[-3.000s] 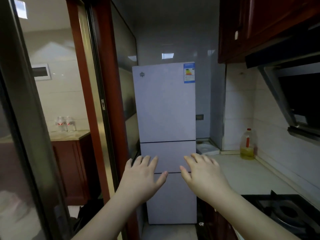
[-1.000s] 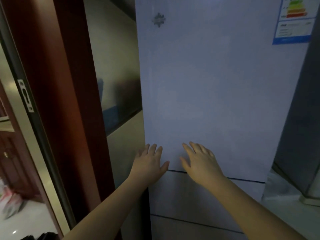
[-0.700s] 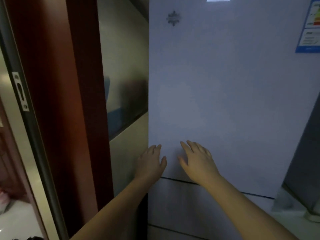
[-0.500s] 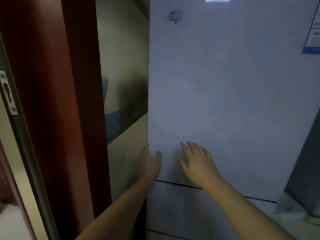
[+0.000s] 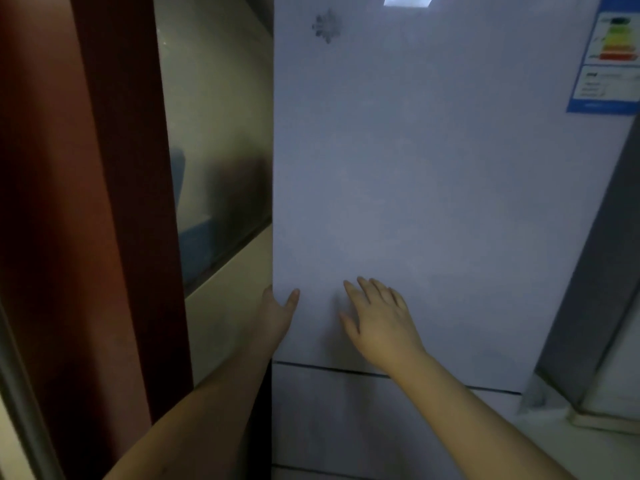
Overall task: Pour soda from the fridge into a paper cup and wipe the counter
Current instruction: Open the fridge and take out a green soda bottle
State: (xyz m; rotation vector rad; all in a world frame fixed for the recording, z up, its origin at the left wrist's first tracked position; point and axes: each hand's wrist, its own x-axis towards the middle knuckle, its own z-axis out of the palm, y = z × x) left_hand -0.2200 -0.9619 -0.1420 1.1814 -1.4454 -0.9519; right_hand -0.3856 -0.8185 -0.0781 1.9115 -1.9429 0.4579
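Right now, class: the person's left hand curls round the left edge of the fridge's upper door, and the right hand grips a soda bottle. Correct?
Not quite. The head view shows the right hand holding nothing: it lies open against the upper door. The left hand does curl round the door's left edge.

Both our bare forearms reach forward and up. Our left hand (image 5: 278,308) hooks its fingers out of sight, thumb showing; our right hand (image 5: 379,320) lies flat, fingers straight.

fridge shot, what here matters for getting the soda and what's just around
Belongs to the job:
- fridge upper door, closed
- left hand, fingers round the door's left edge
- right hand, over the door front

Just around:
- energy label
- red-brown door frame
- lower fridge door
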